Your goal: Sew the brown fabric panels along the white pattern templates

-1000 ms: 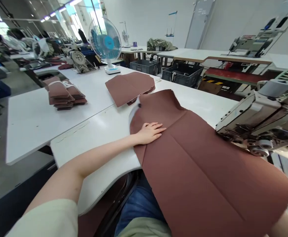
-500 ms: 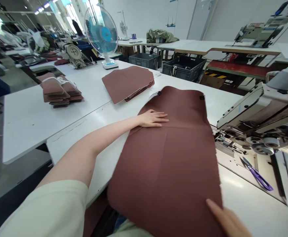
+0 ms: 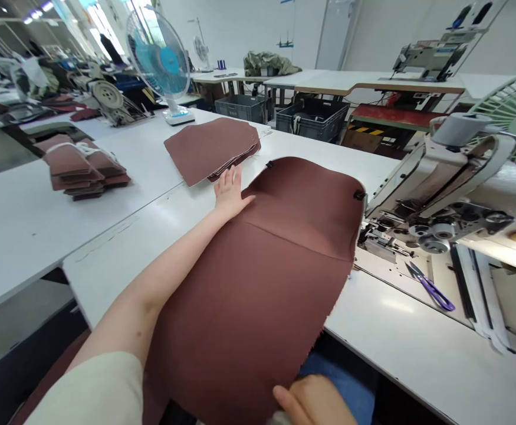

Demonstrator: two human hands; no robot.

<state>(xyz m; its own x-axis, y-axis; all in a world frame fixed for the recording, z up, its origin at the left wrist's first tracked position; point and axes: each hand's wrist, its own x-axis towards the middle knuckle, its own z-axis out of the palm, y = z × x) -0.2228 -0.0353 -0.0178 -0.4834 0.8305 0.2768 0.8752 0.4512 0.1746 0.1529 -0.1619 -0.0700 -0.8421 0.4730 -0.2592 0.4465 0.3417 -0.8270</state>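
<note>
Two hands are at the brown panel [image 3: 249,289], which lies across the white table [image 3: 417,342] before you, its near end hanging past the table edge over your lap; your left hand [image 3: 231,198] is open, fingers spread, at the far left edge, tips reaching beyond the cloth; your right hand [image 3: 319,401] is curled at the lower right side, one digit on top, but whether it pinches the cloth I cannot tell; press evenly with the left palm, so the line across the panel settles without ruckling; bear the near end's weight with the right, since the overhang could drag everything askew; treat the frayed right edge lightly, as its threads may pull; mind the left clip [image 3: 269,164] and especially the right clip [image 3: 359,195], near the sewing machine [image 3: 410,171], where a careless turn could snag; steer wide of the purple snips [image 3: 434,294] too.
</note>
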